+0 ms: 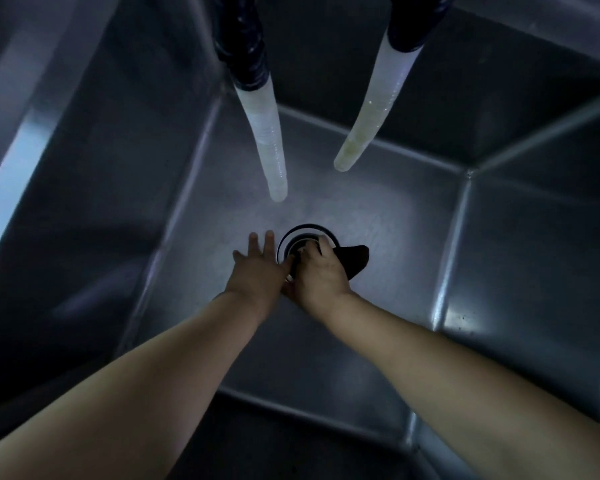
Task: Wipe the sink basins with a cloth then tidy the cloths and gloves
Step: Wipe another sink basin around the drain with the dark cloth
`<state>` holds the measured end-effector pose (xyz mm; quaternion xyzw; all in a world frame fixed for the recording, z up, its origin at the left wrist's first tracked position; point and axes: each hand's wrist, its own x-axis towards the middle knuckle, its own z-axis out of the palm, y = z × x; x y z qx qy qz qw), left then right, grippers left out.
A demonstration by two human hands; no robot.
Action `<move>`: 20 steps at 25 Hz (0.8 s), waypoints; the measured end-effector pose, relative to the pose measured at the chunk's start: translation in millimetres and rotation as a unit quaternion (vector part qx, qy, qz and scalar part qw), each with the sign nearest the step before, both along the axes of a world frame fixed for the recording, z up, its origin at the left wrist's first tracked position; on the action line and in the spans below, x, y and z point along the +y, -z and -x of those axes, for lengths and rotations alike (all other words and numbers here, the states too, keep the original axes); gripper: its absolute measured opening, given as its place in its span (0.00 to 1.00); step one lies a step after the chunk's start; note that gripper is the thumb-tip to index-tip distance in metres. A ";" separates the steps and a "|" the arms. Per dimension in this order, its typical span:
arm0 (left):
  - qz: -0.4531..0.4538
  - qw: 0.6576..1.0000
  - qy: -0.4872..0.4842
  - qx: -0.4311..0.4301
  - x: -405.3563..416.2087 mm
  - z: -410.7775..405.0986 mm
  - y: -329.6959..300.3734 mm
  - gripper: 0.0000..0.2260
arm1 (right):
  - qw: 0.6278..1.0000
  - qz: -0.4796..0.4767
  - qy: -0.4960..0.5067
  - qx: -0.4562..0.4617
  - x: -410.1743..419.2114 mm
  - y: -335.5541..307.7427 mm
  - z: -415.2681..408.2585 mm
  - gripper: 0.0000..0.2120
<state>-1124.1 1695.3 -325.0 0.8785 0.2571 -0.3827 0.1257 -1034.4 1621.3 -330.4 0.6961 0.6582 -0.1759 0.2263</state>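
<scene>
Over round drain [309, 237], right hand [317, 275] gripping dark cloth [354, 259]

A single head-worn view looks steeply down into a deep steel sink basin [361, 188], facing its far wall, with wide-angle bending at the rims. It sits well above the basin floor, so both forearms stretch away toward the drain [309, 233] near the frame's middle. Two pale hoses [267, 133] hang in from the top edge, nearer the lens.

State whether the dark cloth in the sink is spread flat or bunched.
Bunched: the right hand clutches the cloth over the drain, one corner poking out.
</scene>
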 end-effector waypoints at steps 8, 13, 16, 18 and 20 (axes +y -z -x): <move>-0.014 1.000 -0.008 -0.020 1.4 2.8 0.5 0.34 | 0.957 -0.072 0.175 0.220 -11.1 11.6 -19.2 0.12; -0.023 1.000 -0.005 -0.017 -0.3 3.1 0.0 0.37 | 0.960 -0.065 0.122 0.244 -14.4 16.2 -26.6 0.14; -0.025 1.000 -0.002 -0.017 -0.7 2.8 -1.7 0.34 | 0.971 -0.101 0.071 0.203 -19.6 19.3 -23.7 0.15; -0.025 0.999 -0.002 -0.021 -1.1 3.6 -2.5 0.33 | 0.971 -0.132 0.089 0.176 -23.9 19.7 -19.0 0.14; -0.026 0.999 -0.004 -0.026 -1.8 4.9 -3.0 0.31 | 0.952 -0.207 0.144 0.171 -32.6 18.1 -13.7 0.11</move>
